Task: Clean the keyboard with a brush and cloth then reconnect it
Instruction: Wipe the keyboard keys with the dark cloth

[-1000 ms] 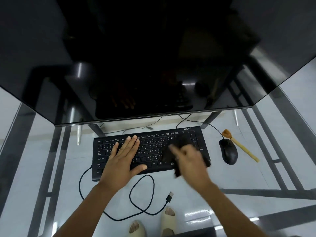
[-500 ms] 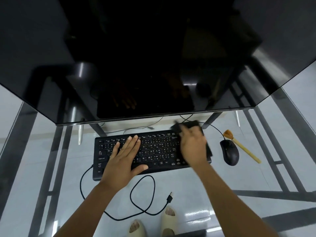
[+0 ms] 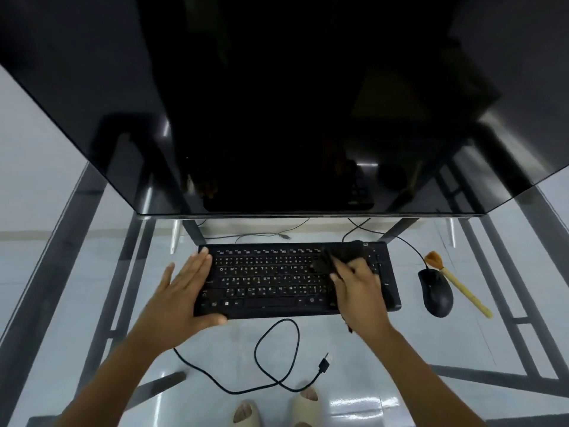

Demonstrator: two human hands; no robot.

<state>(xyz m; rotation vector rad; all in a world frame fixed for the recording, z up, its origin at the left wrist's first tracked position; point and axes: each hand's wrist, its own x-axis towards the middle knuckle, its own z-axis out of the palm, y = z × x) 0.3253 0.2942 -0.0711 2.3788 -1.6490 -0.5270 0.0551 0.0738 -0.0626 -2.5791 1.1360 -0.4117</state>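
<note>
A black keyboard [image 3: 295, 278] lies on a glass bench [image 3: 61, 272], at 6 o'clock from a dark monitor [image 3: 277, 103]. The left hand [image 3: 184, 291] rests flat, fingers straight, on its 9 o'clock end; the right hand [image 3: 357, 288] grips a dark cloth [image 3: 341, 255] on its 3 o'clock keys. Its unplugged cable [image 3: 277, 359] loops at 6 o'clock; a brush [image 3: 455, 282] lies at 3 o'clock beside a mouse [image 3: 435, 292].

keyboard [image 3: 277, 282]: on glass desk [image 3: 77, 272], before monitor [image 3: 277, 103]
mouse [image 3: 435, 292]: right of keyboard
brush [image 3: 455, 285]: just right of mouse
USB cable [image 3: 277, 359]: looped before keyboard
cloth [image 3: 341, 257]: on keyboard's right part

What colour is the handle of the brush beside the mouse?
Pale yellowish tan, with orange-brown bristles; the brush shows only in the head view.
</note>
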